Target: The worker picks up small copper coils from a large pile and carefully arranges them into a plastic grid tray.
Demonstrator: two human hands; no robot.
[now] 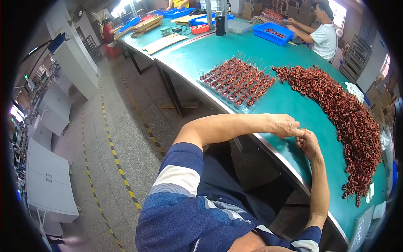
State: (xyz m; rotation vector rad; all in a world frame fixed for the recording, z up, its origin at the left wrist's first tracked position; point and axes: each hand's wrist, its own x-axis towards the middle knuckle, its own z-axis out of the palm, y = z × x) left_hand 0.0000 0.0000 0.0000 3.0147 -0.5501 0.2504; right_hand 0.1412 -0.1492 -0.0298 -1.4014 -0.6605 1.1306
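Note:
My left hand (286,126) and my right hand (308,143) meet above the near edge of the green table, with fingers closed in a pinch. Between the fingertips is a small piece with thin reddish wire ends; most of it is hidden. Left of and beyond my hands, a clear plastic tray (240,106) bears rows of red-brown wire-wound ring coils (239,80), their thin leads sticking up. To the right, a long heap of similar loose coils (342,111) curves along the table.
The green table (289,105) has a metal front edge. Further back stand a blue bin (273,34) with coils, a small red bin (199,29), a black cylinder (220,24) and boards (166,43). A co-worker (325,35) sits across at the right. White cabinets (50,180) line the left.

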